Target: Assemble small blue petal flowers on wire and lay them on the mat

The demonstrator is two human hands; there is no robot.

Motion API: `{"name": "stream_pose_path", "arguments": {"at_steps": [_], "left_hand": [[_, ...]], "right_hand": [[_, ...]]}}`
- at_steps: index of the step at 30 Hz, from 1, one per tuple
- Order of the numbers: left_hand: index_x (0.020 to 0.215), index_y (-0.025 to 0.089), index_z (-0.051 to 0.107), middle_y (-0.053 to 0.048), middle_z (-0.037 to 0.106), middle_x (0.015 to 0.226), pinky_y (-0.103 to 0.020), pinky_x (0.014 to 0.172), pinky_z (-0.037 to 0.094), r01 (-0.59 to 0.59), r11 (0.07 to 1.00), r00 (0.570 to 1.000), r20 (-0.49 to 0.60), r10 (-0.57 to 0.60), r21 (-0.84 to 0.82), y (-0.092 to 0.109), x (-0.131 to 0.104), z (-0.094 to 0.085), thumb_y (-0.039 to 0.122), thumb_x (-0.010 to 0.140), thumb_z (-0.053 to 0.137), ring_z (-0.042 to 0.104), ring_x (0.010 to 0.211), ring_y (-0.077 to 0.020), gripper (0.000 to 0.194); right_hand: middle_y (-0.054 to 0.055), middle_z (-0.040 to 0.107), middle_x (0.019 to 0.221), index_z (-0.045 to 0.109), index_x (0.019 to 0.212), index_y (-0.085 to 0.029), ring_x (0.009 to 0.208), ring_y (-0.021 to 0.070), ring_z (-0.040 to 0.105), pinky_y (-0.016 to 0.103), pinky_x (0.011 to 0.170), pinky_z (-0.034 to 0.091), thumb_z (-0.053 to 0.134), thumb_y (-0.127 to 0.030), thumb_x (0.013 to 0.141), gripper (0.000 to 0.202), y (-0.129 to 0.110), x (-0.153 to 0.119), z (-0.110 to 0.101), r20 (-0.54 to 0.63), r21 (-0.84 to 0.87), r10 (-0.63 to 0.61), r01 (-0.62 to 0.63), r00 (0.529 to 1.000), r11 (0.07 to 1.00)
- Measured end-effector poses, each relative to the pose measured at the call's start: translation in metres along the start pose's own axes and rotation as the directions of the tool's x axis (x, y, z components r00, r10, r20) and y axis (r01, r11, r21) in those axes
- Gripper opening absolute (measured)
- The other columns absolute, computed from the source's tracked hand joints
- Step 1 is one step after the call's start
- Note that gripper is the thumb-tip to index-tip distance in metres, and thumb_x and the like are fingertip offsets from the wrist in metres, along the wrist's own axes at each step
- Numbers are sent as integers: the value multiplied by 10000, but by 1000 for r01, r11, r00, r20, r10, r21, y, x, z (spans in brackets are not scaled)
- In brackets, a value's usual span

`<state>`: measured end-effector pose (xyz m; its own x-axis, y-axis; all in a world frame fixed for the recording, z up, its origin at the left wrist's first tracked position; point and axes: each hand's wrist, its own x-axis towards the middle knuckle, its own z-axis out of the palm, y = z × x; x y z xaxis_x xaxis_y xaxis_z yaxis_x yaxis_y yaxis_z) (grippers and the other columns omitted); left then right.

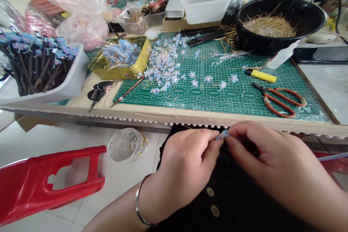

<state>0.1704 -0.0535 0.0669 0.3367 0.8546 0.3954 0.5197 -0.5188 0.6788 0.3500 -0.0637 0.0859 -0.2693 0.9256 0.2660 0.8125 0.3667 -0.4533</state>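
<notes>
A small blue flower (224, 134) is pinched between my two hands, just below the table's front edge. My left hand (187, 163), with a silver bangle at the wrist, holds its left side between thumb and forefinger. On its other side the thumb and forefinger of my right hand (266, 156) are closed on it. Many similar blue flowers with thin gold wires lie in a pile (164, 61) on the green cutting mat (244, 101). More of them fill a gold tin (119, 74) left of the pile.
Orange-handled pliers (282, 101) and a yellow lighter (262, 75) lie at the mat's right. A black basin (312, 21) of gold wires stands behind. Dark stems fill a white tub (78, 69) at left. A red stool (24, 185) is on the floor.
</notes>
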Motion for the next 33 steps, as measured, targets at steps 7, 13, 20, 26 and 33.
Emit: {"name": "stream_pose_path", "arguments": {"at_steps": [7, 13, 20, 26, 33], "left_hand": [[836, 155, 716, -63, 794, 883, -254, 667, 520, -35, 999, 999, -5, 35, 29, 1, 1, 3, 121, 927, 589, 733, 752, -164, 160], [764, 159, 683, -14, 718, 708, -240, 604, 463, 164, 979, 979, 138, -147, -124, 7, 8, -4, 156, 911, 561, 643, 637, -126, 192], [743, 180, 635, 20, 666, 597, -202, 502, 472, 533, 717, 846, 319, -428, -449, 6, 10, -2, 316, 925, 584, 625, 524, -115, 233], [763, 171, 692, -12, 699, 658, -256, 592, 443, 203, 977, 979, 37, -201, -62, 1, 6, 7, 161, 901, 554, 637, 599, -142, 195], [721, 181, 664, -31, 696, 667, -287, 603, 419, 95, 994, 995, -10, -95, 44, -4, 5, 14, 142, 893, 516, 632, 622, -174, 231]], "right_hand": [[-50, 596, 506, 568, 677, -218, 396, 90, 538, 194, 388, 361, 504, -175, 827, 169, 1, 9, 3, -64, 29, -14, 16, 998, 999], [-66, 523, 472, 506, 648, -226, 379, 59, 470, 156, 387, 355, 495, -149, 790, 162, 0, 7, 11, -182, 44, -84, 94, 980, 995], [-56, 577, 482, 494, 665, -240, 396, 75, 523, 176, 428, 403, 489, -138, 821, 186, 2, 3, 14, -215, 60, -145, 161, 966, 985], [-24, 704, 636, 644, 807, -221, 519, 121, 657, 212, 487, 466, 527, -189, 896, 151, 8, 5, 12, -84, 105, -32, 41, 996, 994], [-41, 591, 525, 574, 723, -224, 414, 111, 550, 210, 412, 414, 477, -133, 852, 185, 12, 8, 25, -188, 69, -74, 88, 979, 994]]}}
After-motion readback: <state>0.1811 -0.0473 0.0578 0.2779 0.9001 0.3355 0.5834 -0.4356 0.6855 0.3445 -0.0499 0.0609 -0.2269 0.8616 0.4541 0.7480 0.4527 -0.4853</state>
